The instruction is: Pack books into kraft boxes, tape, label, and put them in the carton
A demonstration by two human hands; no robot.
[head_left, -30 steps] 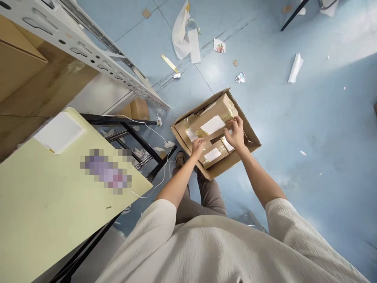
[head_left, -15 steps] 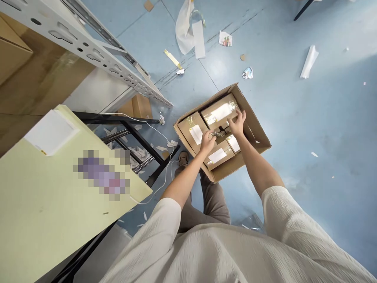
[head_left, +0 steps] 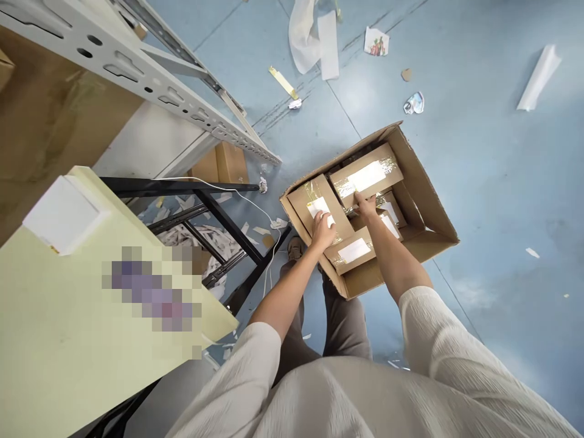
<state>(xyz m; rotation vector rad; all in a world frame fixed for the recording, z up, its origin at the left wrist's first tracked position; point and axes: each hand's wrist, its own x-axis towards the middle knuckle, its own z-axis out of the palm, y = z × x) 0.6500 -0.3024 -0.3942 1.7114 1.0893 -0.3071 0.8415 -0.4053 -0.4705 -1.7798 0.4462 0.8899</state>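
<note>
A large open cardboard carton stands on the floor in front of my feet. Inside lie several smaller brown boxes with white labels and clear tape. My left hand rests on the left small box, its fingers spread over the label. At the lower edge of the upper small box is my right hand, fingers apart and reaching down by the gap between the boxes; some fingertips are hidden. A lower small box sits nearest me, and another labelled box is partly covered by my right arm.
A pale yellow table with a white box and a blurred-out item stands at left, on black legs. A grey metal rack is behind it. A white cable and paper scraps lie about.
My left hand has gone from the central gap onto the left box's label. My right hand has shifted to the upper box's lower edge. The view has moved too, so the carton appears further right.
</note>
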